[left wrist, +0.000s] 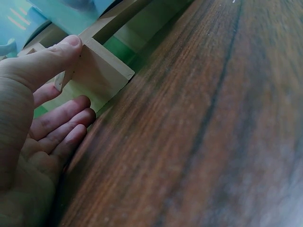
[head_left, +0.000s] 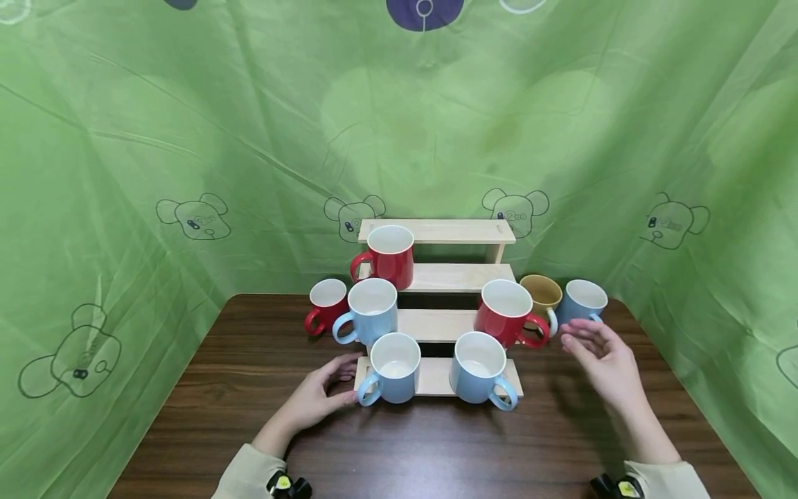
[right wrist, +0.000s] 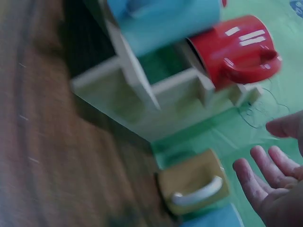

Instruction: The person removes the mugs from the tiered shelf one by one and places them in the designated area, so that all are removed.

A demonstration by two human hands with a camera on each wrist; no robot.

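Note:
A tiered wooden rack (head_left: 436, 231) stands on the table, bearing several mugs. My left hand (head_left: 314, 396) holds the rack's lower left corner; in the left wrist view the thumb lies on the wooden end (left wrist: 97, 71) and the other fingers reach beside it. Two light blue mugs, left (head_left: 395, 369) and right (head_left: 478, 367), sit on the lowest step. Above them are another light blue mug (head_left: 373, 312) and a red mug (head_left: 506, 315). A red mug (head_left: 391, 258) stands higher, at left. My right hand (head_left: 601, 364) hovers with loose fingers near the yellow mug (right wrist: 191, 179), holding nothing.
On the table (head_left: 411, 450), a red mug (head_left: 327, 308) stands left of the rack. Right of it stand the yellow mug and a blue mug (head_left: 581, 302). A green cloth (head_left: 262, 138) hangs behind and along both sides.

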